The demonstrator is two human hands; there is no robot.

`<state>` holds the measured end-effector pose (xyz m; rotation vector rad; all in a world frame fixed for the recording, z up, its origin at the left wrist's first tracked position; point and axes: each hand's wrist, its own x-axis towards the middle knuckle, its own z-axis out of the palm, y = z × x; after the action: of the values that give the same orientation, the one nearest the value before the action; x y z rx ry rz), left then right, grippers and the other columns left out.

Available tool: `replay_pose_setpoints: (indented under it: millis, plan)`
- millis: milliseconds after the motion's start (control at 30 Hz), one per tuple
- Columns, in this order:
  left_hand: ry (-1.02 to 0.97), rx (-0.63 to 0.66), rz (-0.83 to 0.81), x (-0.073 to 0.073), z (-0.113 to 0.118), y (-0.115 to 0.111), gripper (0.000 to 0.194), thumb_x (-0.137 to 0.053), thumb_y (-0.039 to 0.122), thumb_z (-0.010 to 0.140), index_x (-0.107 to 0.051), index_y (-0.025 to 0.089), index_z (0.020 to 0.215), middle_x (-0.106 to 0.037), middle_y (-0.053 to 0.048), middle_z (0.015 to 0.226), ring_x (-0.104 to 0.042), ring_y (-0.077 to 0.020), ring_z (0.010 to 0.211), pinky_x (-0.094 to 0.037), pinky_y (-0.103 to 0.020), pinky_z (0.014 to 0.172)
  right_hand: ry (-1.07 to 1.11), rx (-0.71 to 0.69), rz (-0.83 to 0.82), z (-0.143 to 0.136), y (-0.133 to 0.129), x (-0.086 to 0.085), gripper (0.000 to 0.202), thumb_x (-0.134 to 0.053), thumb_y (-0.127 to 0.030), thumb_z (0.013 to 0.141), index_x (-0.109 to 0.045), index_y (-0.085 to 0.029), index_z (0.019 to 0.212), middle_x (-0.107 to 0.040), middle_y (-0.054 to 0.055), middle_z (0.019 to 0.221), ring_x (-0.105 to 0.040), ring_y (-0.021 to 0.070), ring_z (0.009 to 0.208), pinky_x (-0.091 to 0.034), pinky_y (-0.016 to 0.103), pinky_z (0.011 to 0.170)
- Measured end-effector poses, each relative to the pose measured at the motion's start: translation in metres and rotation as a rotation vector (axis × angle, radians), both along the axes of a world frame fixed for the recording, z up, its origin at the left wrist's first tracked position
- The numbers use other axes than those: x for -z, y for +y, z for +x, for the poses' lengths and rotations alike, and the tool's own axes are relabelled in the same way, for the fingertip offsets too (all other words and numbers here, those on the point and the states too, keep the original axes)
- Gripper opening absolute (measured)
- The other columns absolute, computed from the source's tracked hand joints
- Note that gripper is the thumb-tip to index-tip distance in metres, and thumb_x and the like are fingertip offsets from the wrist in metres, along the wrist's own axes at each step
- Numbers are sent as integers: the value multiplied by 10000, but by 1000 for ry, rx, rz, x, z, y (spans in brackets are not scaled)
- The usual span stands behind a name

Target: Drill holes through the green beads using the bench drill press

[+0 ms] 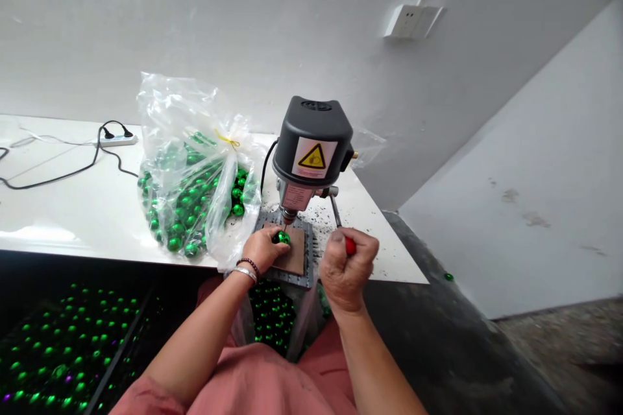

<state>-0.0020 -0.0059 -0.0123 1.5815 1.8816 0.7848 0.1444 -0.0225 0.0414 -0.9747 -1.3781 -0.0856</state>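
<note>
A workshop, by the look of the dark-grey bench drill press (314,142), the clear plastic bag of shiny green balls (195,188) and dark shavings scattered over the white tabletop (384,233).

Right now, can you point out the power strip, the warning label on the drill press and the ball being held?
Power strip (118,141): head view, its white body.
Warning label (315,157): head view, its yellow triangle.
Green ball (284,239): head view, its shiny exposed side.

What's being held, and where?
The left hand pinches a shiny green ball by its sides; the right hand grips a metal lever by its round red knob.
</note>
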Motion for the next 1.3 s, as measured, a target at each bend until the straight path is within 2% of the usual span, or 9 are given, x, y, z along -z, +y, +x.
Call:
replay_pose_setpoints:
  millis: [167, 267, 367, 500, 600, 767, 967, 1133, 1300]
  plan:
    - [36, -29, 7, 0, 4, 0, 450, -645, 331, 676, -643, 208, 1109, -676, -69, 1103, -620, -222, 966, -453, -301, 815, 25, 47, -11, 0, 14, -48, 130, -475, -296, 806, -475, -167, 784, -498, -15, 671, -467, 62, 578, -386, 203, 552]
    - [-13, -60, 30, -6, 5, -10, 373, -624, 300, 678, -660, 170, 1027, -699, -64, 959, -631, -192, 849, -461, -276, 746, 32, 43, -164, 2, 25, -82, 214, -446, -382, 809, -459, -178, 742, -464, -23, 630, -421, 65, 551, -361, 218, 548]
    - [-52, -3, 4, -14, 0, -32, 323, -611, 294, 679, -664, 153, 965, -692, -49, 872, -621, -172, 785, -461, -259, 705, 27, 35, -246, 3, 29, -96, 236, -432, -411, 801, -441, -186, 731, -438, -30, 607, -382, 63, 530, -337, 222, 539]
    - [-38, 248, -138, -23, -13, -65, 386, -637, 302, 649, -668, 165, 1008, -690, -51, 914, -620, -188, 801, -470, -270, 714, 56, 32, -251, 0, 25, -92, 235, -442, -412, 794, -440, -184, 738, -455, -22, 633, -385, 66, 550, -328, 220, 535]
    - [-4, 174, -116, -29, -24, -70, 515, -646, 343, 659, -625, 138, 1131, -667, -92, 1046, -615, -209, 877, -474, -290, 780, 93, 28, -231, -3, 23, -86, 211, -456, -386, 786, -449, -179, 742, -467, -21, 643, -396, 66, 558, -341, 216, 540]
    - [-34, -81, 56, -30, -44, -27, 354, -519, 320, 796, -653, 158, 1079, -700, -60, 982, -636, -167, 856, -477, -251, 808, 86, 52, -191, -2, 24, -80, 251, -473, -417, 784, -473, -169, 742, -481, -17, 646, -409, 66, 549, -340, 215, 524]
    - [219, -383, 137, -15, -82, 44, 389, -426, 190, 832, -567, 115, 1186, -585, -150, 1224, -505, -244, 1169, -359, -350, 1004, 45, 75, -194, 4, 24, -73, 270, -483, -447, 797, -498, -180, 763, -492, -16, 646, -427, 74, 547, -338, 223, 520]
    - [511, -272, 10, -2, -94, 54, 397, -507, 337, 806, -593, 145, 1142, -541, -192, 1229, -480, -353, 1147, -346, -493, 952, 55, 95, -183, 4, 25, -70, 294, -484, -470, 801, -507, -181, 758, -523, -8, 661, -455, 70, 548, -351, 214, 513]
    - [616, -135, -18, 7, -84, 42, 335, -437, 299, 848, -587, 187, 1126, -591, -151, 1121, -531, -306, 1052, -379, -442, 882, 71, 117, -174, 3, 24, -68, 312, -488, -488, 792, -522, -180, 756, -532, -9, 646, -466, 70, 529, -345, 212, 492]
